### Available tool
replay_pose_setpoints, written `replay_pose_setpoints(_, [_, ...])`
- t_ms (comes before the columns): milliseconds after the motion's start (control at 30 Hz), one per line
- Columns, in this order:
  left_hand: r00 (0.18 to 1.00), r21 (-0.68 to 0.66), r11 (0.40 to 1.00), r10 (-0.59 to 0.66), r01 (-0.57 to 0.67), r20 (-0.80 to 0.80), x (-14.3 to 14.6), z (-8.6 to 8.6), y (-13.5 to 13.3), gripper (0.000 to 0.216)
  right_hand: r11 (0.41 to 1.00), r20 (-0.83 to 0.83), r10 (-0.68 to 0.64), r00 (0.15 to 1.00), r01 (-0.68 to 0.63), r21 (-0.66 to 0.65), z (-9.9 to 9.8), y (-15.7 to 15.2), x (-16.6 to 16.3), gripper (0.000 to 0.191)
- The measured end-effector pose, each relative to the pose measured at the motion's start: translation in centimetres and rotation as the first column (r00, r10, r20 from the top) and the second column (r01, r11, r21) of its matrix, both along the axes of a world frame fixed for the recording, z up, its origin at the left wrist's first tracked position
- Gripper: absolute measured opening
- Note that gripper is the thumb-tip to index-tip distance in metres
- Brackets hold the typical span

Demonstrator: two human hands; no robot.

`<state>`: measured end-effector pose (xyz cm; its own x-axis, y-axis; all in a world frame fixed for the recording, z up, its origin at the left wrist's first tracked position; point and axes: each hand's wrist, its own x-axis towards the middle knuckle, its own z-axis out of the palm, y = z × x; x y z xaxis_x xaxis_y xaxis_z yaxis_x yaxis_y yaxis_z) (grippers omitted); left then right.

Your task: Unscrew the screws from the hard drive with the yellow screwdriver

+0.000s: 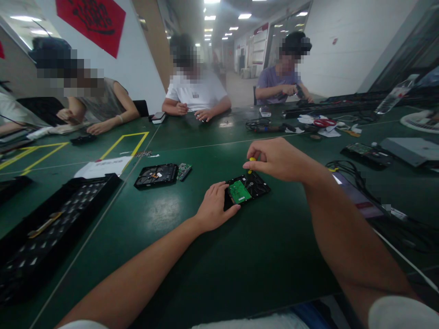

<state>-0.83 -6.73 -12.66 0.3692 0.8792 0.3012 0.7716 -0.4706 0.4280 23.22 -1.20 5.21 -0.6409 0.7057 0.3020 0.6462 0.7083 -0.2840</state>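
A black hard drive with a green circuit board lies flat on the table in front of me. My left hand grips its left end, fingers along the far side and thumb along the near side. Above the drive's far edge, my right hand pinches a small screwdriver with a yellow handle. The screwdriver points down at the drive; its tip is too small to make out. To the left rest a second black hard drive and a loose circuit board.
A long black tray holding a brownish strip stands at the left, near a white paper. Cables, a phone-like screen and another drive lie at the right. Several people sit across the green table.
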Motion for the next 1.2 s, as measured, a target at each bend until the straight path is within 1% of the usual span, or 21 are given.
replay_pose_setpoints(100, [1.000,0.005,1.000,-0.007,0.007,0.001,0.06,0.09,-0.07,0.068,0.999,0.026,0.045,0.999,-0.045,-0.003,0.11,-0.10,-0.08,0.018])
replay_pose_setpoints(233, [1.000,0.017,1.000,-0.006,0.007,-0.006,0.11,0.10,-0.11,0.069,0.993,0.010,0.120,0.993,-0.120,0.021,0.01,0.03,-0.18,0.024])
replay_pose_setpoints(367, [1.000,0.012,1.000,-0.011,0.011,-0.012,0.05,0.02,-0.03,0.073,0.989,0.010,0.146,0.989,-0.146,0.029,-0.12,0.31,-0.10,0.025])
replay_pose_setpoints(467, [1.000,0.017,1.000,-0.024,0.025,-0.004,-0.01,0.06,-0.03,0.078,0.993,0.015,0.119,0.993,-0.119,0.022,0.00,0.18,-0.06,0.026])
replay_pose_setpoints(567, [0.999,0.012,0.999,-0.041,0.042,-0.011,-0.08,0.20,-0.16,0.080,0.997,0.005,0.077,0.997,-0.077,0.007,0.20,-0.12,-0.12,0.033])
replay_pose_setpoints(633, [0.998,0.003,0.999,-0.049,0.049,-0.029,-0.15,0.27,-0.27,0.075,0.998,0.002,0.064,0.998,-0.064,-0.001,0.27,-0.22,-0.16,0.033])
replay_pose_setpoints(767, [0.997,-0.014,0.998,-0.059,0.058,-0.059,-0.26,0.29,-0.37,0.061,1.000,0.005,0.022,1.000,-0.022,0.009,0.16,-0.06,-0.08,0.019])
replay_pose_setpoints(900, [0.996,-0.018,0.998,-0.061,0.060,-0.069,-0.23,0.28,-0.32,0.057,0.994,0.005,-0.100,0.995,0.099,0.040,-0.02,0.26,0.05,0.023])
replay_pose_setpoints(967, [0.996,-0.014,0.998,-0.059,0.058,-0.074,-0.18,0.29,-0.30,0.057,0.996,0.009,-0.082,0.997,0.082,0.036,-0.03,0.33,0.02,0.021])
replay_pose_setpoints(1033, [0.995,-0.010,0.998,-0.058,0.057,-0.075,-0.12,0.28,-0.29,0.057,1.000,0.013,-0.022,1.000,0.022,0.018,0.00,0.30,-0.10,0.019])
replay_pose_setpoints(1100, [0.996,-0.005,0.998,-0.058,0.058,-0.072,-0.08,0.26,-0.30,0.058,1.000,0.013,0.015,1.000,-0.015,0.002,0.04,0.19,-0.27,0.020])
replay_pose_setpoints(1200, [0.996,0.001,0.998,-0.055,0.055,-0.072,-0.03,0.26,-0.32,0.059,1.000,0.001,0.016,1.000,-0.016,-0.005,0.01,0.09,-0.48,0.023])
